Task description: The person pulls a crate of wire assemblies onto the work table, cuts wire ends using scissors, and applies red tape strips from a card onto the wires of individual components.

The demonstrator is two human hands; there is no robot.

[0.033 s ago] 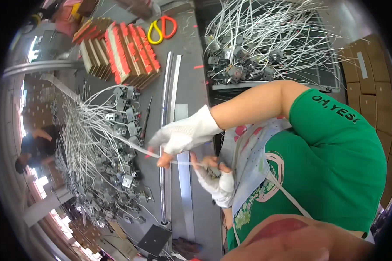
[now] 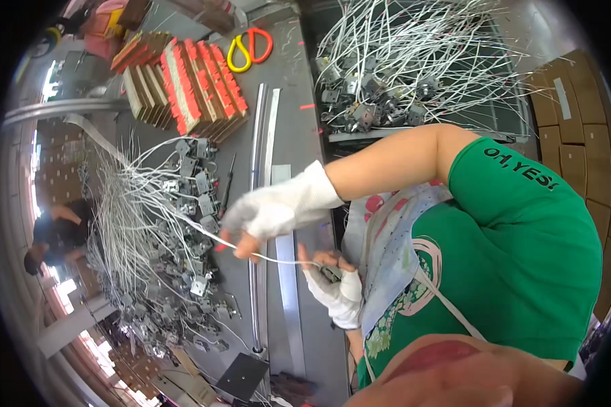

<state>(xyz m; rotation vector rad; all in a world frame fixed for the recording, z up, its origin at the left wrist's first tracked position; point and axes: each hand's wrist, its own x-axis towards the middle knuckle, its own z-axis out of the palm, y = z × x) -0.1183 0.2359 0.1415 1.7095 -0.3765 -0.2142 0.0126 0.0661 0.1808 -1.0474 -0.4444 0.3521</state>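
Note:
My right hand point(image 2: 278, 210), in a white fingerless glove, reaches over the bench from the upper right. Its bare fingers are bent around a thin white wire point(image 2: 278, 260), with some motion blur. Lower and closer to my body, my left hand point(image 2: 339, 295), gloved the same way, grips a small dark grey metal part point(image 2: 331, 273) that its fingers partly cover. The wire runs between the two hands and on toward a heap of similar grey metal parts point(image 2: 200, 281) at the left. White leads point(image 2: 125, 203) fan out from that heap.
A metal rod point(image 2: 256, 149) and flat strips lie along the bench beside a screwdriver point(image 2: 228, 190). Scissors point(image 2: 238, 66) with yellow and red handles are near red-edged boards point(image 2: 200, 88). A tray point(image 2: 366, 135) holds more wired parts. Another person point(image 2: 58, 227) is at far left.
My right hand has shifted slightly left, away from my left hand. The wire between them now sags in a curve and looks sharper. My left hand keeps its grip almost in place.

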